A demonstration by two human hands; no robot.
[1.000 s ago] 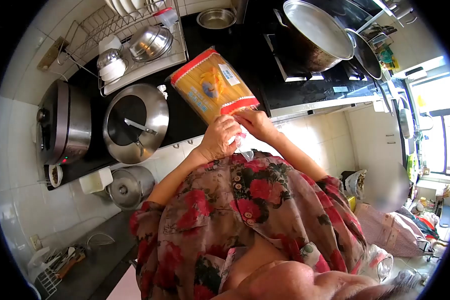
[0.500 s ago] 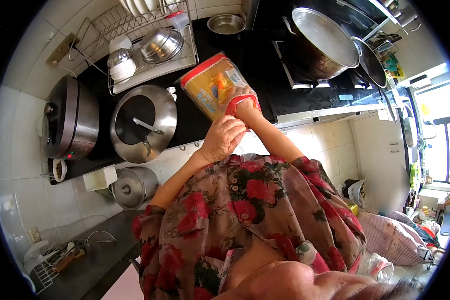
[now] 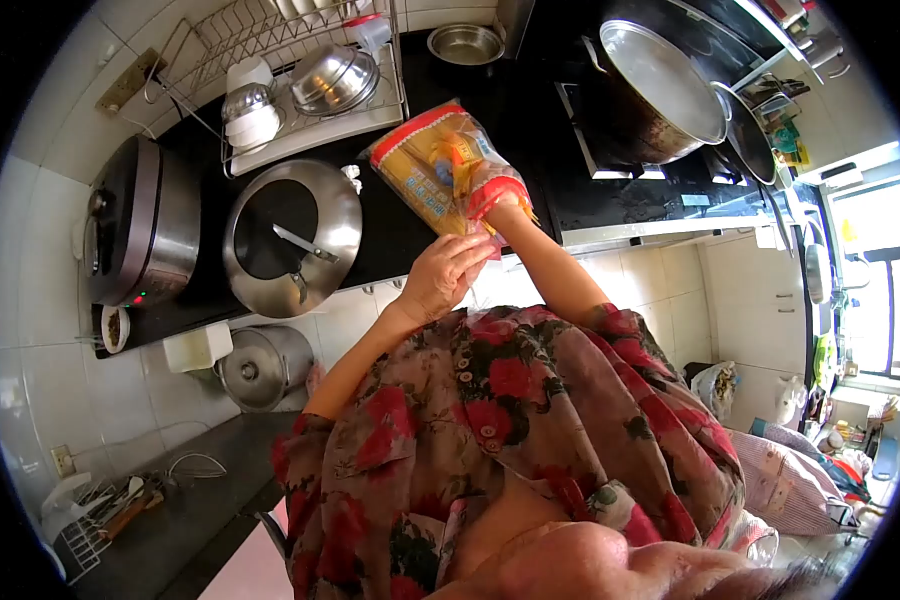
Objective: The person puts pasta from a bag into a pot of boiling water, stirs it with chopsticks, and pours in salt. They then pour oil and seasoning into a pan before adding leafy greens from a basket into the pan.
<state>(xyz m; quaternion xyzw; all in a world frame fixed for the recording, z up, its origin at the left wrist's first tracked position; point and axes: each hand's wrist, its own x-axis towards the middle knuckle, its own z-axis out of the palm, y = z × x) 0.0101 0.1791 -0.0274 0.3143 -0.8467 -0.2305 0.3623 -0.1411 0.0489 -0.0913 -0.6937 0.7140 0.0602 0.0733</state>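
Note:
A clear plastic bag (image 3: 410,170) with red bands and thin yellow sticks inside, which look like dried noodles, lies on the black counter. My left hand (image 3: 448,268) pinches the bag's near edge by its opening. My right hand (image 3: 503,205) is inside the bag's mouth up to about the wrist, its fingers hidden behind the red-and-clear plastic. A few yellow stick ends show beside the right wrist.
Left of the bag are a steel lid (image 3: 340,225) and a rice cooker (image 3: 155,225). Behind stand a dish rack (image 3: 315,125) with bowls and a steel basin (image 3: 465,45). A large pot (image 3: 660,100) sits on the stove at right, near a black wok (image 3: 750,135).
My right hand has gone deeper into the bag, and its fingers are now covered. My left hand keeps hold of the bag's edge, its fingers straighter. The view has shifted slightly.

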